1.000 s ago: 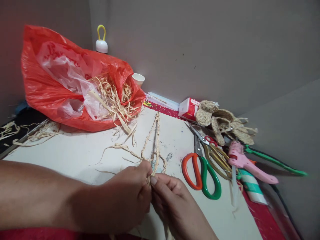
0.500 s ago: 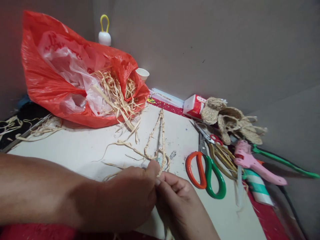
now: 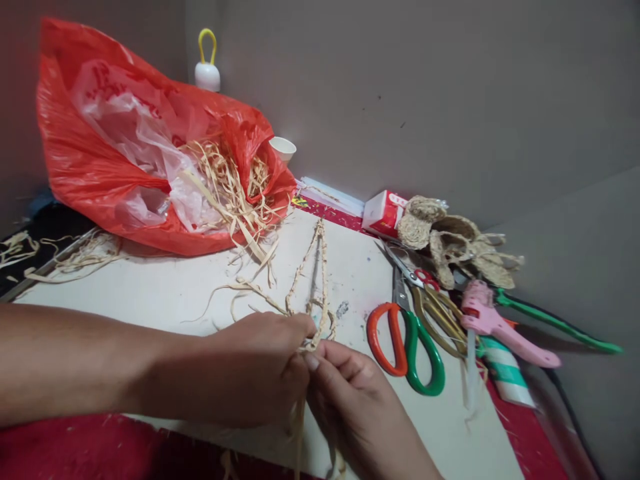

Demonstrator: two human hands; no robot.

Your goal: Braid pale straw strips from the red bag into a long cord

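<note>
A thin braided cord of pale straw-like fibre point(image 3: 324, 273) lies in a narrow loop on the white board point(image 3: 200, 287), and its near end runs into my fingers. My left hand point(image 3: 260, 367) is closed on the braid, with the back of the hand towards me. Right against it, my right hand point(image 3: 357, 393) pinches the same end between thumb and forefinger. Loose strands point(image 3: 299, 433) hang below the hands towards the front edge. The fingertips of my left hand are partly hidden. More strands stick out to the left, behind the left hand.
A red plastic bag point(image 3: 100, 180) full of straw strips spills onto the board at back left. On the right lie scissors with orange and green handles point(image 3: 420, 353), a pink glue gun point(image 3: 500, 327), a striped roll point(image 3: 505, 373) and braided straw pieces point(image 3: 450, 233) near the wall.
My left wrist and forearm have risen a little and the left hand has shifted slightly left. More loose strand now shows below the hands. The whole view has slid slightly.
</note>
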